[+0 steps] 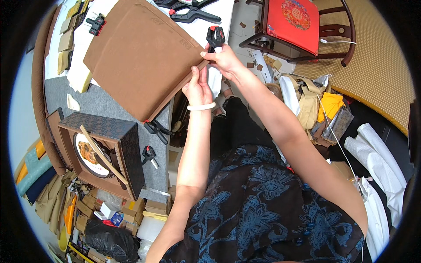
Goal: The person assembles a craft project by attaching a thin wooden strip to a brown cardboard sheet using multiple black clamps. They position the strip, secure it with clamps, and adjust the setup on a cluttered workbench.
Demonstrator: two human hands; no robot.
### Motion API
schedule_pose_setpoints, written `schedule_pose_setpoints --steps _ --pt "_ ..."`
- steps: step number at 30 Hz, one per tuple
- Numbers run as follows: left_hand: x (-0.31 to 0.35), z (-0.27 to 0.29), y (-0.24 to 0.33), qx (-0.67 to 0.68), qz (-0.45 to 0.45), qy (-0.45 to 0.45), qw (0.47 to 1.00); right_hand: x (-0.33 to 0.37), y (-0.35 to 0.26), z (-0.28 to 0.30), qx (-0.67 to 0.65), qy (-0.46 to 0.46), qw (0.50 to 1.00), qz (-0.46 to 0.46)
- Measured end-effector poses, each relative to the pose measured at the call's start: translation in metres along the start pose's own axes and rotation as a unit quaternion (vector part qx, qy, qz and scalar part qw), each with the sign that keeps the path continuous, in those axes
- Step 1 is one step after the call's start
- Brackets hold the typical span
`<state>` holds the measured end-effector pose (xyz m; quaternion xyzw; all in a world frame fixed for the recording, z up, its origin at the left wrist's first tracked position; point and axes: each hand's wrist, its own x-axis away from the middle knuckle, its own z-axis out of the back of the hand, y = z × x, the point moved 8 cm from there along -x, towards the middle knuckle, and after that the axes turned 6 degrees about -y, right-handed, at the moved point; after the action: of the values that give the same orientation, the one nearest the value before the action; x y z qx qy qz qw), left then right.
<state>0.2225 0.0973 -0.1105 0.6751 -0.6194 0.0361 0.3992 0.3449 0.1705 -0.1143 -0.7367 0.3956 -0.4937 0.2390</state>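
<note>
- Floral top (263, 206): foreground.
- Panel (144, 57): on table (156, 182), overlapping its right edge.
- Left hand (198, 91): pinched on panel's edge.
- Right hand (226, 60): at panel's corner, against clamp (215, 38); exact grip cannot be told.

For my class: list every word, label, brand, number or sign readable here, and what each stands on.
Red cushion on the dark wooden chair: one stylised sign in its round floral emblem, not transcribed here.
White round disc in the dark patterned box: small marks, too small to read.
Large flat brown panel: faint outlined marks near the edge, too faint to read.
Black red-tipped spring clamps: any lettering too small to read.
</note>
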Motion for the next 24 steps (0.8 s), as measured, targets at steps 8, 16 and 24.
schedule_pose_setpoints --steps 8,16,24 --pt "-0.001 0.003 0.001 0.009 0.006 0.001 1.000 0.001 -0.012 0.000 -0.050 -0.052 0.997 -0.032" --pt "0.000 0.002 -0.001 0.002 0.005 0.003 1.000 0.001 0.000 -0.001 -0.072 -0.100 0.992 0.016" --pt "0.002 0.002 -0.001 0.021 0.013 0.029 0.999 0.029 -0.001 0.025 0.040 0.033 0.997 0.056"
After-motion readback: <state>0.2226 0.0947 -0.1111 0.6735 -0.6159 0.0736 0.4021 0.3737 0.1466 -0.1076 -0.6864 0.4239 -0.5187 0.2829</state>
